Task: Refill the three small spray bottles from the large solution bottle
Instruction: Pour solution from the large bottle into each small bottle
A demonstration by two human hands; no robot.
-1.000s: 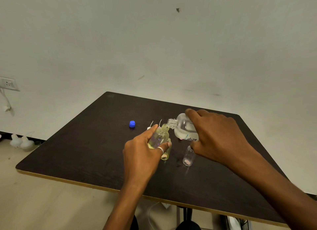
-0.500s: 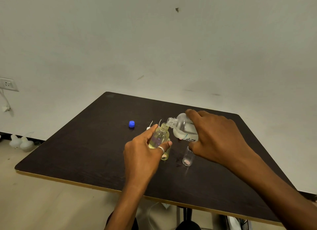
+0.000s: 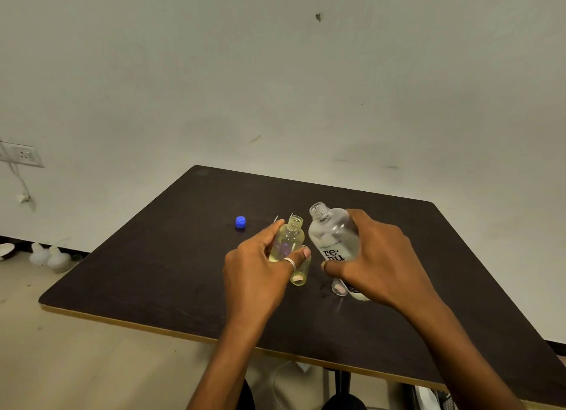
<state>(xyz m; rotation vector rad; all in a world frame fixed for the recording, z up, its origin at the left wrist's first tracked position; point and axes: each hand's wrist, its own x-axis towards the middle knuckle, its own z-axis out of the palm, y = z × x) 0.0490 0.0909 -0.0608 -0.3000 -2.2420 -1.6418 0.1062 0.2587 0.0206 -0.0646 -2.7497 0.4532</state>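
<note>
Left hand [image 3: 260, 268] — fingers round a small spray bottle [image 3: 289, 241]; right hand [image 3: 378, 262] — fingers round the large bottle [image 3: 332, 235]

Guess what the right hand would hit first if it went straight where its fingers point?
Probably the small bottle that the left hand grips, beside the large bottle; depth unclear.

Dark table [image 3: 153, 272] carries a blue cap [image 3: 240, 222] — and a yellowish small bottle [image 3: 298, 278].
</note>
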